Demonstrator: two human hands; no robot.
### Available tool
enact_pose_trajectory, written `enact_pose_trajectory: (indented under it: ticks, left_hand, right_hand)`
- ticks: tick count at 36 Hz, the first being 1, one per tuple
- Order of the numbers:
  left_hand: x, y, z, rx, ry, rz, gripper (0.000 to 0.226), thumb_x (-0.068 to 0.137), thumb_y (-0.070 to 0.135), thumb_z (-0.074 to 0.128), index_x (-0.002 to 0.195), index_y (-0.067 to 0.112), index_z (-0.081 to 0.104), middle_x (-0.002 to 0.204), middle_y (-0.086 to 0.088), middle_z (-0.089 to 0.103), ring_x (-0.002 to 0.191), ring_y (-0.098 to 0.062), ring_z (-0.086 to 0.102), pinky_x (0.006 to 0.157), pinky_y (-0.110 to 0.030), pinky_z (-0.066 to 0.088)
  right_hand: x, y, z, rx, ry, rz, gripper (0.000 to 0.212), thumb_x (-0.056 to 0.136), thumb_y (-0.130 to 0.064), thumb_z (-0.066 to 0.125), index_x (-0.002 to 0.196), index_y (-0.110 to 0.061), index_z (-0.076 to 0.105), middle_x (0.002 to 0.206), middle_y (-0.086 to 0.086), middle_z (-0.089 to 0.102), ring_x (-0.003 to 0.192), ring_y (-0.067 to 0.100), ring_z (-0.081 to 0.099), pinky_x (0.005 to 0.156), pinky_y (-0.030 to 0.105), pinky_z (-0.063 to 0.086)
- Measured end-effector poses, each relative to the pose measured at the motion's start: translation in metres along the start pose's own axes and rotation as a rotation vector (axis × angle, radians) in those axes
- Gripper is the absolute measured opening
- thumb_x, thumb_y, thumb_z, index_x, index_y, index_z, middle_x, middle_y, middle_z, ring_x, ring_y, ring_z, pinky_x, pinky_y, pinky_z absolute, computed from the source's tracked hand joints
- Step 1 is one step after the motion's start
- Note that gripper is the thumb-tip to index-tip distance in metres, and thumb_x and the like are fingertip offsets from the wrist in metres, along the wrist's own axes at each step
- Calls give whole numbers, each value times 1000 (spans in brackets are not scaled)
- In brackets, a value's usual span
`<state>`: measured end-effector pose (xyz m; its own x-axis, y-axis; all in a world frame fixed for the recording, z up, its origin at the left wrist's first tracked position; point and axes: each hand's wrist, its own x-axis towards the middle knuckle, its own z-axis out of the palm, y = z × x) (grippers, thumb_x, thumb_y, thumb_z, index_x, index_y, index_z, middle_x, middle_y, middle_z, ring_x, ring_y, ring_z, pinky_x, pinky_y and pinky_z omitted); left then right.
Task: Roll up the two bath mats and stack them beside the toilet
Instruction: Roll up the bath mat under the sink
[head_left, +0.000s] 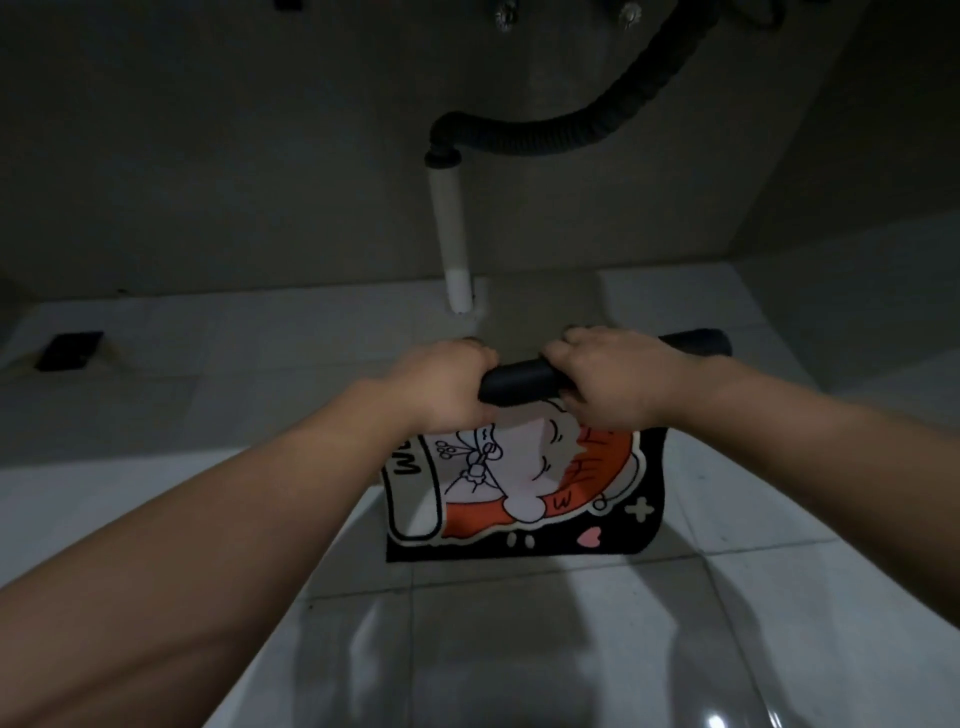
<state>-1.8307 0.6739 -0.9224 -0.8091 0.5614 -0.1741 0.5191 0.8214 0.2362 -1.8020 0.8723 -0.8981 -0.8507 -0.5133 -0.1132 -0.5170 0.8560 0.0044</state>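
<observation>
- Here one bath mat (524, 499) shows, half rolled on the tiled floor (779, 597) below a white drainpipe (451, 228).
- Black roll at its far edge; cartoon print, orange and white, near.
- Left hand (441, 384) and right hand (608, 379): fingers curled around the roll.

— How are the arms?
— Both bare forearms reach forward, converging.
— And the hands?
— Left hand (447, 387) and right hand (608, 376) are palm-down, knuckles up, fingers curled closed, thumbs tucked beneath the fingers.
</observation>
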Motion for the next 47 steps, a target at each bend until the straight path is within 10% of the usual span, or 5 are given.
enact_pose_trajectory:
  ticks: [13, 19, 24, 36, 47]
  left_hand:
    - [-6, 11, 7, 257, 354, 162, 32, 81, 24, 60, 107, 17, 43, 94, -1, 60, 81, -24, 60, 65, -36, 49]
    - [2, 9, -10, 69, 16, 35, 60, 66, 50, 73, 115, 27, 47, 98, 5, 59, 88, -19, 59, 73, -33, 49]
    - [0, 12, -8, -153, -73, -32, 45, 71, 22, 73, 112, 23, 53, 92, -1, 62, 74, -17, 60, 64, -31, 52]
    - [2, 8, 23, 387, 615, 176, 36, 49, 14, 80, 76, 15, 56, 62, -3, 60, 48, -27, 57, 44, -26, 34]
    - [6, 6, 5, -141, 28, -64, 53, 67, 30, 70, 116, 28, 52, 98, 6, 62, 86, -17, 60, 71, -33, 52]
  right_hand:
    - [7, 0, -12, 330, -308, 257, 44, 69, -26, 70, 109, -24, 52, 92, 3, 63, 82, 22, 63, 68, 33, 53]
    - [-4, -9, -2, -235, 107, 3, 24, 83, -20, 54, 105, -17, 48, 90, 4, 62, 79, 28, 62, 56, 32, 31]
    - [-5, -8, 2, -249, 231, -85, 25, 83, -19, 55, 106, -14, 49, 93, 7, 61, 77, 28, 61, 56, 32, 33]
    - [8, 5, 1, 314, -148, 146, 47, 66, -30, 72, 109, -27, 54, 94, 0, 64, 84, 22, 62, 72, 37, 54]
    - [-3, 5, 17, -288, 392, -151, 27, 70, -18, 68, 95, -12, 61, 76, 6, 64, 59, 28, 60, 49, 30, 38]
